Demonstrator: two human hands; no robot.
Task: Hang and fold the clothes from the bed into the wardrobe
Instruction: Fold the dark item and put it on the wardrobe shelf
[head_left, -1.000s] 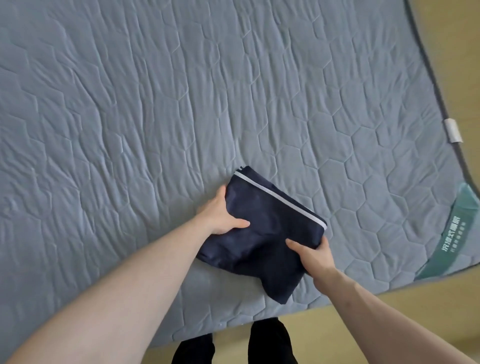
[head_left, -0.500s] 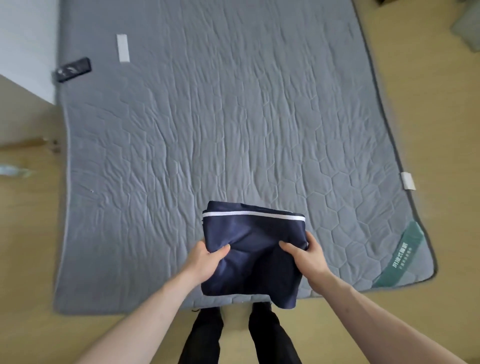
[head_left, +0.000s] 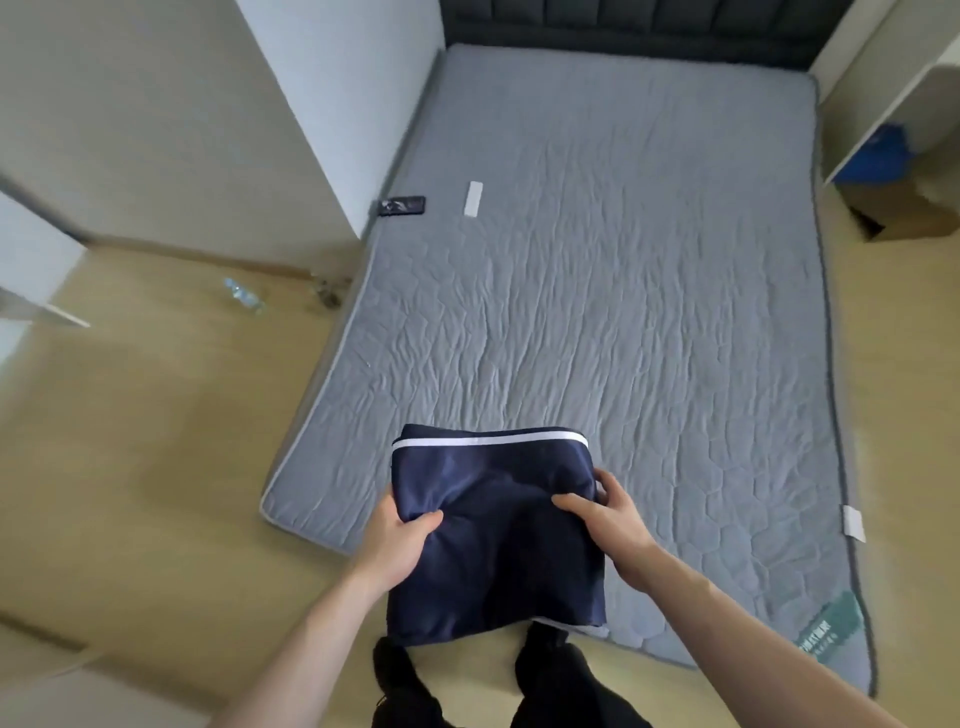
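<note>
Low in the frame's centre, the left hand and right hand each pinch the folded navy garment, lifted over the bed edge. Loose layers could slip and unfold during carrying.

Counted: one garment, two hands, one mattress, one phone, one bottle, one box.
</note>
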